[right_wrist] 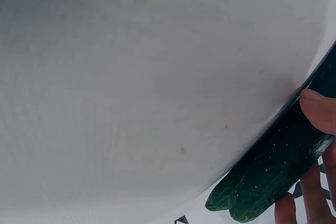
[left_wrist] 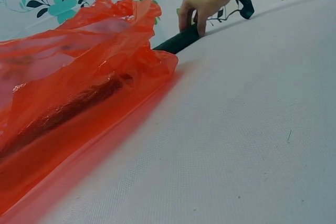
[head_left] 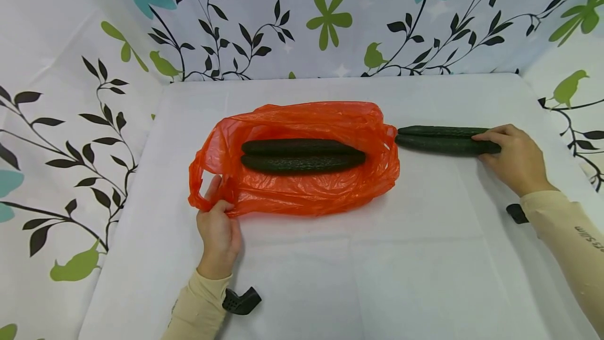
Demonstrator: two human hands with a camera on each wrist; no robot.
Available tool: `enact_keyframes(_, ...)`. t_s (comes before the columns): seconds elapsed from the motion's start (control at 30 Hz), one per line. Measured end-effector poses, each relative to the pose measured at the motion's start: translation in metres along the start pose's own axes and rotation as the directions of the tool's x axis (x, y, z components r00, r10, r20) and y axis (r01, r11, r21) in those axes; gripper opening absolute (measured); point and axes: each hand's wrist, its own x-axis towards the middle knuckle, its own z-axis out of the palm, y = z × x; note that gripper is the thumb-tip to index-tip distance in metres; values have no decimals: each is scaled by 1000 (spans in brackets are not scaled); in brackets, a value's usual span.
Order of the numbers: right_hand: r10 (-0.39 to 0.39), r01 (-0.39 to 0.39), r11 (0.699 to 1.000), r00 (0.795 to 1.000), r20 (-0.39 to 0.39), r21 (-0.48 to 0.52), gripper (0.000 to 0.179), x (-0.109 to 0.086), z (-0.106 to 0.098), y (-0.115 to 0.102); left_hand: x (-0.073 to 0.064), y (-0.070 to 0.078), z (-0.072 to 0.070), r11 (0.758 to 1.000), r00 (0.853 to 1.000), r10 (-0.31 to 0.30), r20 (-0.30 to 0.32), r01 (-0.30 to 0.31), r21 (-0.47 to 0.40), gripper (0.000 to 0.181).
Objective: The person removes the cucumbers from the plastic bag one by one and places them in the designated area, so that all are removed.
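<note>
An orange-red plastic bag (head_left: 311, 201) lies spread on the table with its mouth facing up. Inside it, two dark green cucumbers (head_left: 302, 164) rest side by side. My left hand (head_left: 218, 235) grips the bag's left end by the handle, fingers passing behind the film. To the right of the bag, two more cucumbers (head_left: 436, 144) lie parallel, their left ends right at the bag's right handle. My right hand (head_left: 516, 159) holds their right end, thumb (right_wrist: 317, 109) on one side and fingers on the other. Most of this hand is cut off in the right wrist view.
A white cloth covers the table (head_left: 401, 266). Patterned cloth with leaves and birds (head_left: 330, 20) hangs behind and at both sides. A black wrist device (head_left: 241, 300) sits at the left wrist, another (head_left: 517, 213) at the right.
</note>
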Motion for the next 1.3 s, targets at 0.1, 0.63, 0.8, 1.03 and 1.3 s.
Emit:
enact_keyframes(0.1, 24, -24, 1000, 1000, 1, -5, 41, -1, 0, -1, 0, 0, -1, 1000, 1000, -2, 3, 2, 4, 62)
enact_keyframes(0.63, 104, -104, 995, 993, 50, 3, 52, -4, -9, -16, -3, 1, -2, 1000, 1000, -13, -1, 13, 18, 62)
enact_keyframes(0.8, 77, -79, 996, 996, 45, 40, 61, 0, -17, -42, -3, 2, -2, 1000, 1000, -10, 3, 10, 16, 62)
enact_keyframes(1.03, -37, 40, 995, 999, -39, 90, 65, 4, -24, -90, -5, 4, -2, 1000, 1000, -16, 3, 16, 25, 62)
enact_keyframes(1.3, -217, 236, 959, 968, -128, 154, 66, 8, -30, -153, -7, 6, -4, 1000, 1000, -19, -4, 19, 22, 62)
